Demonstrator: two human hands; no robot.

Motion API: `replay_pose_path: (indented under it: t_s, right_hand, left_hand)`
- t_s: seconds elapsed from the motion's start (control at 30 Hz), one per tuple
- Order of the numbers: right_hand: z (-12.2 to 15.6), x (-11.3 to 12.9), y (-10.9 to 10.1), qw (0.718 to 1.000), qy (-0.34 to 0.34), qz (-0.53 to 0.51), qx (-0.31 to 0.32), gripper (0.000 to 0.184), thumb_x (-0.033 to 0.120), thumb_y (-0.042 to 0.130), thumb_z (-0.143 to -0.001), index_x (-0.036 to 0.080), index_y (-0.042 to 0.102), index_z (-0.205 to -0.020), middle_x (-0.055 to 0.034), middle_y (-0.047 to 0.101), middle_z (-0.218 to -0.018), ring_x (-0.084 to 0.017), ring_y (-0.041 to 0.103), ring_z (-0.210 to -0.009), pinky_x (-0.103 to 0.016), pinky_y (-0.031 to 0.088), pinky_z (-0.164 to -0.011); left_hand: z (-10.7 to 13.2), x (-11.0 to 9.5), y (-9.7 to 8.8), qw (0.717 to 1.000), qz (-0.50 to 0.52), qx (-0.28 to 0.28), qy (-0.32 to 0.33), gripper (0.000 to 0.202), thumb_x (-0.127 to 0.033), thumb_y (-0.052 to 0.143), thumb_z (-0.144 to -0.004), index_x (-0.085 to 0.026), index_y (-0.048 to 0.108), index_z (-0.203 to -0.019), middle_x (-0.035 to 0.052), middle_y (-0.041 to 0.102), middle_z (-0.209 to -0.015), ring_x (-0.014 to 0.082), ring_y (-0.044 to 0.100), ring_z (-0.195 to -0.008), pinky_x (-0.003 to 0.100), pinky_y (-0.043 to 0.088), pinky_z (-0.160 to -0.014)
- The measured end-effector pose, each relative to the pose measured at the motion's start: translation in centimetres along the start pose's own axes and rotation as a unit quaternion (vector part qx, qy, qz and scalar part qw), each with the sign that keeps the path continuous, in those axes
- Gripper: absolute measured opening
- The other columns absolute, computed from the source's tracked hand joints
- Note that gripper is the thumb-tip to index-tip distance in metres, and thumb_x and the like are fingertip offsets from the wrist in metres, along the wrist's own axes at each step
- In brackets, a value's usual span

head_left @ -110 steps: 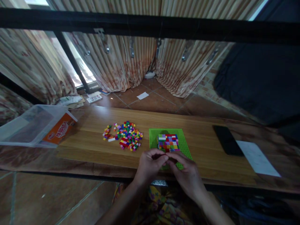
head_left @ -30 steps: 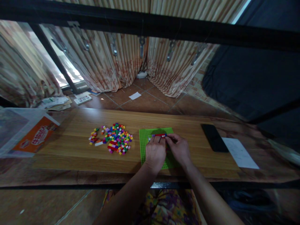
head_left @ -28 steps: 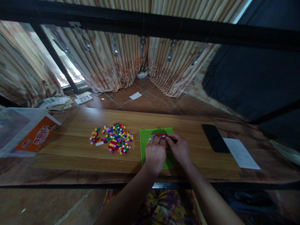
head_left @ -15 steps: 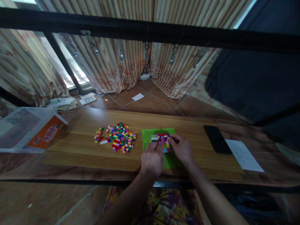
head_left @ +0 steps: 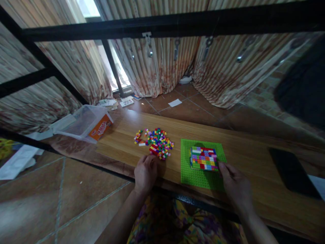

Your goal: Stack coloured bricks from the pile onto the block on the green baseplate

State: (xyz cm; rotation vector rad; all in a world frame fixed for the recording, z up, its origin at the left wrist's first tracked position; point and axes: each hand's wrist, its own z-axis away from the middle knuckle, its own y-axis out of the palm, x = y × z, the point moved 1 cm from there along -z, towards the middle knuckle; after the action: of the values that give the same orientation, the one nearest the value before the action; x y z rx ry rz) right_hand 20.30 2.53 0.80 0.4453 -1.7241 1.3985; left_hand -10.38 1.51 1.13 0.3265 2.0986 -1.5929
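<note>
A green baseplate (head_left: 200, 176) lies on the wooden table (head_left: 241, 159) in front of me. On it stands a square block of many-coloured small bricks (head_left: 203, 158). My right hand (head_left: 235, 184) rests on the plate's right front corner, fingertips beside the block, fingers curled; I cannot see anything in them. My left hand (head_left: 145, 171) lies on the table just below a loose pile of small coloured bricks (head_left: 157, 143), its fingers bent downward and hidden from view.
A clear plastic tub (head_left: 82, 122) with an orange label lies on its side at the table's left end. A black phone (head_left: 291, 173) lies at the right, white paper (head_left: 317, 181) beside it. Black metal bars (head_left: 162, 25) and curtains stand behind.
Both hands have left the brick block. The left hand has gone left to the loose pile; the right has slid to the plate's right front corner. My head has turned left.
</note>
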Motion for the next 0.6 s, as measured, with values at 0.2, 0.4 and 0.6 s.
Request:
replay_pose_path:
  t_s: [0.2, 0.4, 0.6]
  right_hand:
    - [1.3, 0.7, 0.5, 1.000, 0.023, 0.014, 0.009, 0.054, 0.060, 0.050, -0.079, 0.015, 0.072, -0.098, -0.0125, 0.075, -0.086, -0.028, 0.069, -0.079, -0.034, 0.051, -0.068]
    - [2.5, 0.6, 1.2, 0.999, 0.027, -0.012, 0.018, 0.052, 0.060, 0.052, -0.080, 0.015, 0.072, -0.097, -0.0118, 0.074, -0.087, -0.026, 0.068, -0.077, -0.034, 0.051, -0.068]
    - [2.4, 0.2, 1.5, 0.998, 0.032, -0.051, 0.025, 0.051, 0.060, 0.053, -0.080, 0.015, 0.071, -0.095, -0.0101, 0.074, -0.082, -0.024, 0.068, -0.072, -0.033, 0.052, -0.066]
  left_hand:
    - [-0.2, -0.4, 0.2, 1.000, 0.002, 0.009, -0.010, 0.018, -0.024, 0.049, -0.090, -0.024, 0.066, -0.097, 0.0034, 0.066, -0.097, 0.0161, 0.062, -0.088, 0.026, 0.047, -0.074]
    - [-1.3, -3.4, 1.4, 0.993, -0.004, 0.030, 0.118, 0.023, -0.024, 0.048, -0.090, -0.023, 0.065, -0.105, 0.0060, 0.063, -0.105, 0.0176, 0.058, -0.096, 0.029, 0.047, -0.085]
    - [-3.4, -4.8, 2.7, 0.979, -0.116, 0.080, 0.147, 0.020, -0.023, 0.047, -0.089, -0.019, 0.067, -0.088, 0.0088, 0.063, -0.103, 0.0233, 0.056, -0.095, 0.037, 0.046, -0.084]
